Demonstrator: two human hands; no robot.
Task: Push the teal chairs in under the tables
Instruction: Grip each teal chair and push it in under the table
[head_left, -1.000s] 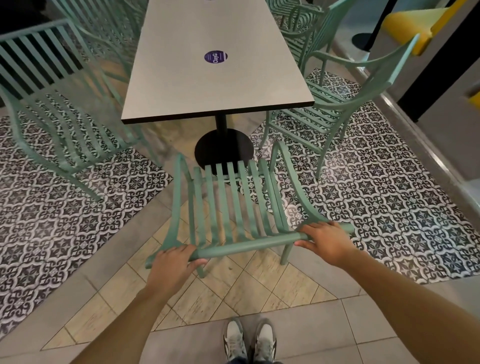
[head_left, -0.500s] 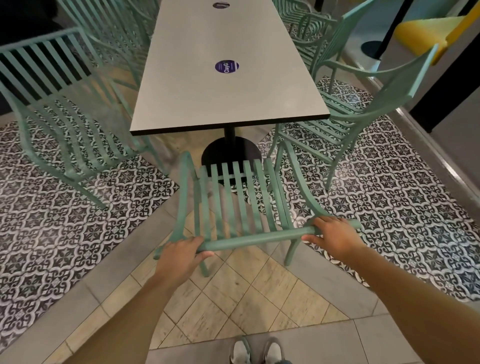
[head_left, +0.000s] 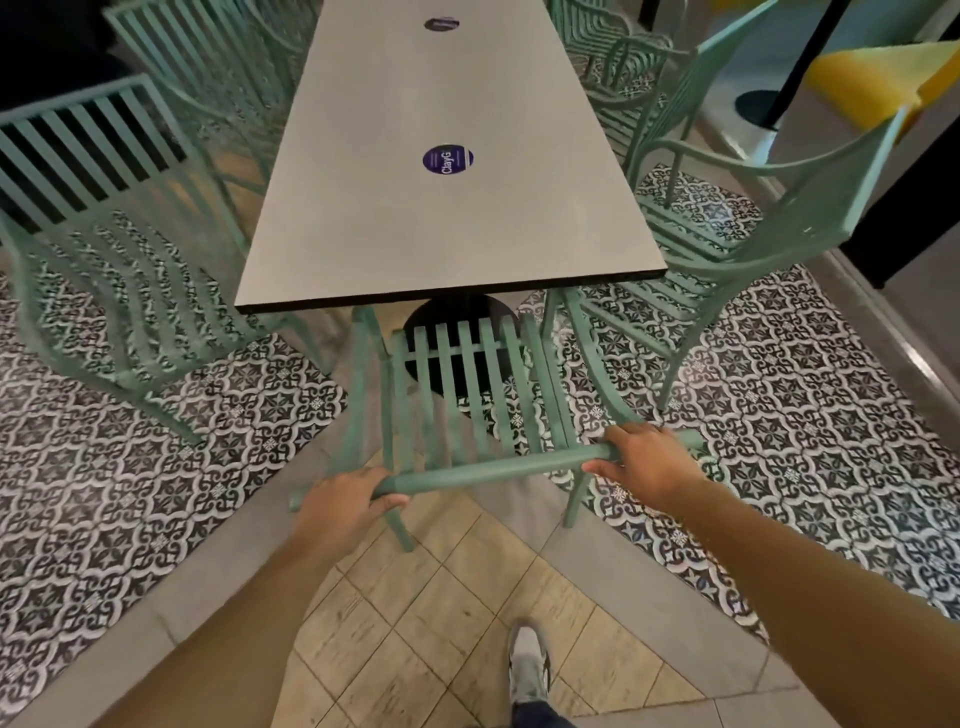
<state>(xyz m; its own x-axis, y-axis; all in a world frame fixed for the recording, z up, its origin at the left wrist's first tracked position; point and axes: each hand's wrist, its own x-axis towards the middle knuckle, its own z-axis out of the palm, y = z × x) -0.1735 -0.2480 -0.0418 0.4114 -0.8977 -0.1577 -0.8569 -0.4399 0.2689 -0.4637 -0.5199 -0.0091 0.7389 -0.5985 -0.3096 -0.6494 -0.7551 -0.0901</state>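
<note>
I look down over my own two arms at a teal chair (head_left: 457, 395) standing at the near end of a long grey table (head_left: 441, 208). My left hand (head_left: 345, 501) curls round the left part of the chair's top rail (head_left: 493, 470), and my right hand (head_left: 647, 465) curls round the right part, the two hands well apart with bare rail between them. The rail runs left to right across my view, tilted a little so its right end sits farther from me. The chair lies straight ahead of my hands, its slatted seat stretching away toward the table; the front of the seat is just reaching the near table edge, above the round black pedestal base (head_left: 457, 343). Most of the seat is not yet under the tabletop. Because the right end of the rail is farther along, I judge the chair is slightly skewed, so my left hand may need to push a touch more to square it. More teal chairs stand beside the table, one to the left (head_left: 104, 249) and one to the right (head_left: 753, 218), both angled out on the patterned tile floor (head_left: 779, 415). One of my shoes (head_left: 527, 662) shows at the near edge
</note>
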